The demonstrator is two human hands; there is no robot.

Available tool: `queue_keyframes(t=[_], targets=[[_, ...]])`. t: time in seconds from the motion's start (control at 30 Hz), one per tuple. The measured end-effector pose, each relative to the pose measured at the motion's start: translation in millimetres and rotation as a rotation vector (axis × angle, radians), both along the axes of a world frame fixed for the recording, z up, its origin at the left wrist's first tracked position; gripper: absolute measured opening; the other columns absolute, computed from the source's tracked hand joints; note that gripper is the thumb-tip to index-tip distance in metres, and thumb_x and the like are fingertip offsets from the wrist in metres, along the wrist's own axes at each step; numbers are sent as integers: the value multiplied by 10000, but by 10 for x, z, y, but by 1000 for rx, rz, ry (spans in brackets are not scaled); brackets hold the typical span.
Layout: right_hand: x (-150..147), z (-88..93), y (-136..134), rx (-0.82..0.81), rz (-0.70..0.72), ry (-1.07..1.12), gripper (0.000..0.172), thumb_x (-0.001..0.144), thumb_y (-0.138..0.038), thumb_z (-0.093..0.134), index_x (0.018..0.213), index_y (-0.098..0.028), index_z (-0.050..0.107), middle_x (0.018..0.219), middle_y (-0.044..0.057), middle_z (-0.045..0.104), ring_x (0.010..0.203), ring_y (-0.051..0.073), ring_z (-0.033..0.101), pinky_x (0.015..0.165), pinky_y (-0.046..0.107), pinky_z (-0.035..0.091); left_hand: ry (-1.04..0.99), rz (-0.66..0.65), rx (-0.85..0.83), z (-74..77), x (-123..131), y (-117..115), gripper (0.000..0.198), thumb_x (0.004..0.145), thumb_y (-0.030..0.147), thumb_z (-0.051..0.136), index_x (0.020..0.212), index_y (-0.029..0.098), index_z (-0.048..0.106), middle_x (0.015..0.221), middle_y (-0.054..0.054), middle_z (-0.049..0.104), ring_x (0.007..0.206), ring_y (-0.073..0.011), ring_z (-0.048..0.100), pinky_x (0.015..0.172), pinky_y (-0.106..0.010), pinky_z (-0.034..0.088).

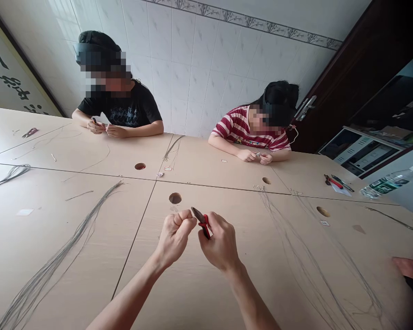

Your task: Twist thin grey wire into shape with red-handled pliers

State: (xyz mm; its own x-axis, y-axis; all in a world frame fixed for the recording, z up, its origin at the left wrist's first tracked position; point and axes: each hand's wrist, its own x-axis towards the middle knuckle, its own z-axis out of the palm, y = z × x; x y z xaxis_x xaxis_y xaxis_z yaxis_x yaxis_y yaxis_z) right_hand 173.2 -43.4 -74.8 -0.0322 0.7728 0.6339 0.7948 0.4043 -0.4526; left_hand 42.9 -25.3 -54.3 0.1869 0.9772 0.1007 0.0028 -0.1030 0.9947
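Red-handled pliers (204, 225) are gripped in my right hand (222, 238), their dark jaws pointing up and left. The jaw tips come close to the thumb and fingertips of my left hand (176, 233). My left hand is closed in a pinch; what it holds is too small or hidden to make out. Both hands are above the light wooden table (192, 293), just below a round hole in its top. To the left lies a long bundle of thin grey wires (72, 240). More loose thin wires (306, 250) spread over the table on the right.
Across the table sit a person in a black shirt (132, 110) and a person in a striped shirt (234, 126), both working with their hands. At the right are a plastic bottle (388, 183) and red-handled tools (333, 182). Another pair of pliers (30, 133) lies far left.
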Motion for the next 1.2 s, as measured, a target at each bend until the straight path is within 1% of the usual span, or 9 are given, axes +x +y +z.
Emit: queue_keyframes(t=[0.43,0.63,0.7,0.77,0.83,0.93,1.03,1.13,1.2], targets=[[8,3,-1,-82,58,73,203,677,-89,433,672,-236,294,555,-58,367,482,117,329,453,223,276,-32,58,7,-38,13,-49,338,740,221,466,545,215,190,525,63,186,502,-83,160,488,-274,152],[15,9,19,-129,74,111,212,670,-84,435,682,-234,287,568,-59,364,495,115,331,462,222,281,-51,62,-54,-9,24,-26,343,727,225,471,552,216,176,526,64,174,514,-88,148,494,-272,138],[23,12,25,-131,74,101,206,672,-84,436,683,-234,295,575,-56,377,502,117,343,466,224,286,-39,47,-75,17,5,-15,328,737,241,480,547,213,213,539,60,198,524,-93,163,495,-266,151],[29,4,30,-138,75,89,188,672,-80,434,690,-231,323,583,-53,398,507,118,362,472,225,297,-29,39,-96,38,-19,-3,266,745,246,465,541,203,300,556,51,244,532,-99,190,499,-260,176],[30,-10,33,-139,78,78,177,665,-74,433,695,-228,353,582,-53,410,503,118,373,471,225,301,-18,51,-113,47,-32,10,210,750,242,449,553,193,395,562,46,268,534,-105,209,502,-256,199],[30,-21,30,-135,72,65,170,656,-67,438,700,-225,392,584,-47,417,515,128,387,473,234,302,8,75,-124,36,-24,30,201,772,260,461,585,189,469,553,48,279,535,-112,224,505,-248,224],[55,13,20,-173,124,117,158,681,-73,464,749,-216,461,654,-20,472,611,151,449,547,251,373,11,72,-122,11,-12,47,194,777,261,476,600,183,492,570,43,334,536,-109,247,507,-238,248],[116,97,16,-254,221,301,116,779,-135,517,868,-209,518,789,9,549,725,161,518,681,288,444,-8,66,-132,7,-26,54,203,773,257,483,583,186,483,533,58,278,512,-103,224,488,-233,213],[160,165,23,-293,263,424,76,841,-216,551,912,-214,525,826,9,556,739,153,533,721,299,455,-35,57,-148,23,-46,51,214,779,260,482,577,188,481,514,66,239,502,-101,204,482,-236,189]])
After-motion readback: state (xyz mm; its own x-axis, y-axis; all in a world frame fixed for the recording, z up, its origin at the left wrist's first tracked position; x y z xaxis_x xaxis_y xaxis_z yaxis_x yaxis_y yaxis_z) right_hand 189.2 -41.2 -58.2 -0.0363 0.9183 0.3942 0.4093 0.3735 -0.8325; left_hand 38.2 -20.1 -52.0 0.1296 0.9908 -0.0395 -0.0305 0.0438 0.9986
